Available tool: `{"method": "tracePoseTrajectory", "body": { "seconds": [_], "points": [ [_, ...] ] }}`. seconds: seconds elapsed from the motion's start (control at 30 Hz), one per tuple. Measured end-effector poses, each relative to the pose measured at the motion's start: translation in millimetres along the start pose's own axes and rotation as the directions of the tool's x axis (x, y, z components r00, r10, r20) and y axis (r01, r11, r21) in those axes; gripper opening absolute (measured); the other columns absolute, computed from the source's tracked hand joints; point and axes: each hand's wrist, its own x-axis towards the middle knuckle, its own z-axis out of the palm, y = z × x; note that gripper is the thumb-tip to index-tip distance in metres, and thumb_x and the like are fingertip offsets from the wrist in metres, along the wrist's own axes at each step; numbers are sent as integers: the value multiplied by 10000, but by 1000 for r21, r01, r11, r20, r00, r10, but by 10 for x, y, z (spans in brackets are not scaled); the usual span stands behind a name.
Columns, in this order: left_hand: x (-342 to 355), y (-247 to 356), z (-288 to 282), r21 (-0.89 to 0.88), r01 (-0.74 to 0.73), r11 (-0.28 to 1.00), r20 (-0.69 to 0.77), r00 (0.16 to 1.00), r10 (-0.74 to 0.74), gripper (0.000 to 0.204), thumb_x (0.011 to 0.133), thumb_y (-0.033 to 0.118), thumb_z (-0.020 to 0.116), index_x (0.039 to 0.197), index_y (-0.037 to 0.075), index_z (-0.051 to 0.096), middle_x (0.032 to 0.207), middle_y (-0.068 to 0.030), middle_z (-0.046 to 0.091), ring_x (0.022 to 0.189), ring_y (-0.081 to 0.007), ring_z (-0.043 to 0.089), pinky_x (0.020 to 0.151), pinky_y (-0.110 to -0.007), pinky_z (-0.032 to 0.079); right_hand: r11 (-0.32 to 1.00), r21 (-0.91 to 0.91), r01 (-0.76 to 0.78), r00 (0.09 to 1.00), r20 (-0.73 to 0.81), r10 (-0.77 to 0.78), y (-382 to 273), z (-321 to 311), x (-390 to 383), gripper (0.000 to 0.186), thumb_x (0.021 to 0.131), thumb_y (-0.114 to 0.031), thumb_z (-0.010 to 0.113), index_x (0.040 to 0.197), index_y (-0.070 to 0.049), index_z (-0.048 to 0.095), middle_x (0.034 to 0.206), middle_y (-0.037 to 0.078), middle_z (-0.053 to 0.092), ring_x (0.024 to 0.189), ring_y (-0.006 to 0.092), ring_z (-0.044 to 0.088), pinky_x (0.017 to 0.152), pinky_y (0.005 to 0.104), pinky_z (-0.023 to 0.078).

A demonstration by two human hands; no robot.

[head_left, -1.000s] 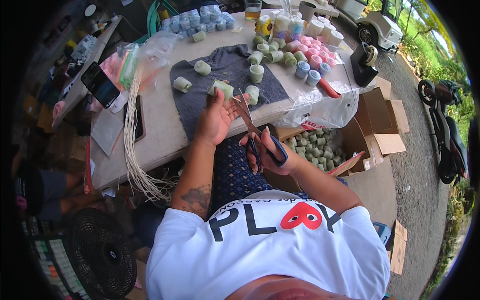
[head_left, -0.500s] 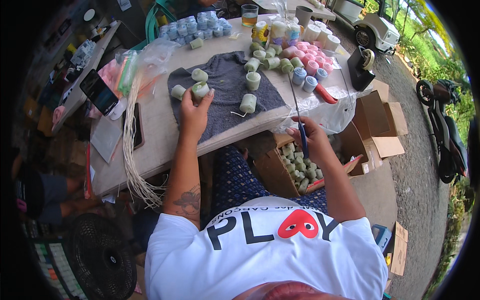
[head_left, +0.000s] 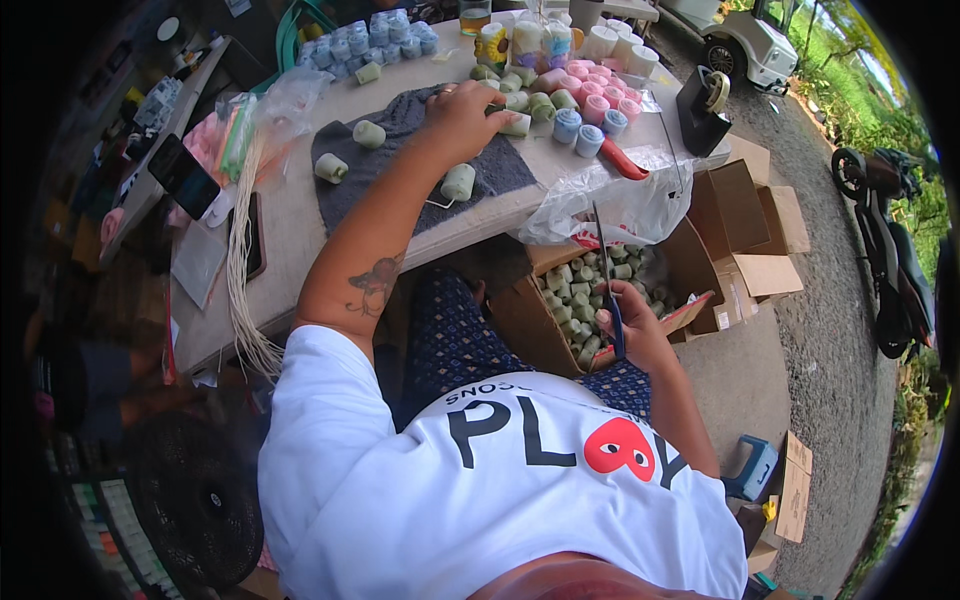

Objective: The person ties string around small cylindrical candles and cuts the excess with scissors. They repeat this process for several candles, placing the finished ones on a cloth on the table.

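My left hand [head_left: 460, 122] reaches across the dark grey towel [head_left: 345, 195] to the edge of a group of pale green candles. Its thumb and forefinger are apart, and the thumb is beside a green candle [head_left: 516, 124]; the palm side is hidden. On the towel lie another candle [head_left: 369, 134], one more [head_left: 331, 168] at the left, and a third [head_left: 459, 182] with its white wick trailing. Low at the right, my right hand [head_left: 637, 322] grips scissors [head_left: 614, 318] by their blue handles, long blades pointing up and away, in front of an open cardboard box.
The cardboard box [head_left: 520, 318] holds many green candles. Pink candles [head_left: 592, 108], blue candles [head_left: 566, 124] and a black tape dispenser [head_left: 703, 115] occupy the table's right. Long white wicks [head_left: 243, 270] hang over the left edge, near a phone [head_left: 183, 175]. A glass [head_left: 475, 18] stands far back.
My left hand has moved from the left side of the towel, where it held a candle, to the green group. My right hand has lowered with the scissors. The view has shifted slightly.
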Motion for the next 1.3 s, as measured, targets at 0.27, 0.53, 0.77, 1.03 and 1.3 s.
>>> {"method": "tracePoseTrajectory", "body": {
  "seconds": [0.27,0.53,0.77,1.03,1.3],
  "points": [
    [-1427,-104,-240,-165,126,978,-22,991,-131,193,839,188,642,953,37,678,931,-111,646,889,-273,594,811,-353,453,982,178,-68,818,573,-47,-101,551,396,680,848,-584,556,1282,-76,430,900,2,529,778,74,492,678,212,396],
    [-1512,-149,-64,-200,54,978,-263,959,-107,71,800,113,669,798,43,659,789,-91,644,775,-276,594,711,-363,448,963,264,-55,826,554,-105,-382,883,944,462,904,-457,557,1189,-96,507,822,-41,514,719,49,488,609,208,407],
    [-1527,-187,-23,-251,83,965,-313,936,-162,53,798,96,657,803,46,644,778,-100,636,756,-299,590,692,-383,453,998,43,-53,913,406,31,-617,848,907,437,874,-378,638,1148,-47,558,733,-33,533,669,54,516,602,181,409],
    [-1342,317,-290,-234,-140,962,-487,874,9,92,768,41,684,843,63,636,806,-74,622,750,-251,591,687,-357,454,947,-252,200,903,-327,-278,-603,-55,269,367,894,-97,609,1237,-32,496,857,32,597,757,75,554,670,217,447],
    [-1415,1003,691,-422,-365,830,-204,930,306,99,785,58,664,883,50,659,780,-77,593,755,-272,573,687,-367,458,960,64,274,828,-523,-202,45,-423,-436,384,897,-110,607,1260,-67,489,831,-51,498,674,7,435,578,154,339]
  ]
}}
